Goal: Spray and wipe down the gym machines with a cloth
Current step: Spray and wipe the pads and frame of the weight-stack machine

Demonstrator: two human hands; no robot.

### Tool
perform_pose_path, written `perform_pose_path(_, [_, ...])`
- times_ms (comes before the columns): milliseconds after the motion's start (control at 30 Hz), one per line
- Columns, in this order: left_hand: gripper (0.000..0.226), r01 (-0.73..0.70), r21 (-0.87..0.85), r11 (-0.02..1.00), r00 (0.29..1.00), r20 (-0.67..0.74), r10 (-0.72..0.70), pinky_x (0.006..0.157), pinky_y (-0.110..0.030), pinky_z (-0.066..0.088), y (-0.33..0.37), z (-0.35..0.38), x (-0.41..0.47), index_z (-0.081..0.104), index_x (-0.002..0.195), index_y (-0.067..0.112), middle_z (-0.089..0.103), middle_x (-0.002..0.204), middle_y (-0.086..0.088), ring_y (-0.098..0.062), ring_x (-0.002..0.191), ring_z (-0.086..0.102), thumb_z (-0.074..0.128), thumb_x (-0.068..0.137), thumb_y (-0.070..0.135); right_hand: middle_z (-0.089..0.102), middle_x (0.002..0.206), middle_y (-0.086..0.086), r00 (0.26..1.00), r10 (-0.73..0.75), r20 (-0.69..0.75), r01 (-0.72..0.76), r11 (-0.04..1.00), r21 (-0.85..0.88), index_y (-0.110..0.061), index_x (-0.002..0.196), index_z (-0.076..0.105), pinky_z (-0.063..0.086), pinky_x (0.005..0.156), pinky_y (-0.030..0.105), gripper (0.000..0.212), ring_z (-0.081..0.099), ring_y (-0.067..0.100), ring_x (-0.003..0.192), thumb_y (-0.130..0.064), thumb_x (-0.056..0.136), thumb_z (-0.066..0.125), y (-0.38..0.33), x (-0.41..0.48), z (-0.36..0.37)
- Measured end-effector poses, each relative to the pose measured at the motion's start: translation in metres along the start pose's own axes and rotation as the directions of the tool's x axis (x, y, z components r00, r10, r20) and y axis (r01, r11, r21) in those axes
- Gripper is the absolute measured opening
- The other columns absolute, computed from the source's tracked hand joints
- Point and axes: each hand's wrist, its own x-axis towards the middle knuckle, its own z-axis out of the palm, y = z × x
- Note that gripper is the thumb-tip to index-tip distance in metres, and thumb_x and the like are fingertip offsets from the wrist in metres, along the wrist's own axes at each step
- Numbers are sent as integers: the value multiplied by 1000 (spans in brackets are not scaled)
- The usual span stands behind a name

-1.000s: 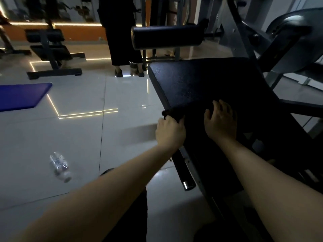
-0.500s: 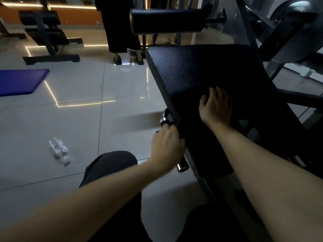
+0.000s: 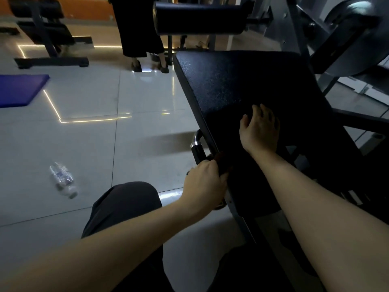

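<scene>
The machine's black padded seat [image 3: 237, 81] slopes away from me at centre right. A dark cloth [image 3: 242, 175] lies draped over its near part, hard to tell from the pad in the dim light. My left hand [image 3: 204, 182] is closed on a bunched edge of the cloth at the pad's left rim, just below a chrome and black handle [image 3: 196, 145]. My right hand [image 3: 260, 131] lies flat on the cloth further up the pad, fingers spread. No spray bottle is in sight.
A clear plastic bottle [image 3: 62, 181] lies on the tiled floor at left. A blue mat [image 3: 19, 89] and a bench [image 3: 46, 30] are far left. A person [image 3: 141, 28] stands by the black roller pad [image 3: 200, 16]. My knee [image 3: 124, 203] is below.
My left hand has slid toward me down the pad's left edge with the cloth, uncovering the chrome handle. My right hand has stayed flat on the pad. The view has tilted down.
</scene>
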Motion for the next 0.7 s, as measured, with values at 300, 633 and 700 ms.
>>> perform_pose_path(300, [37,176,-254,951,937,-253,-241,94,-46,44,-21,-45,147,53,127,5,59,126,-22,-43,116,56,47,103,33,31,161,11,999,-23,34,23,999,22,-14,151,39,19,121,52,52,24,29,149,-38,105,37,5,2,-5])
perform_pose_path(633, [58,233,-107,967,918,-304,-255,97,-48,48,-44,-110,292,51,129,5,55,129,-21,-41,119,57,46,99,55,37,154,9,987,56,150,-35,989,-142,-14,146,42,30,113,52,50,32,31,141,-36,102,41,-13,11,-19])
perform_pose_path(700, [60,232,-59,971,915,-326,-238,100,-50,47,-44,-119,307,46,135,2,51,132,-21,-41,122,54,46,101,52,44,143,9,983,77,169,-56,991,-123,-15,137,48,39,105,50,43,41,31,130,-38,100,45,-16,24,-23])
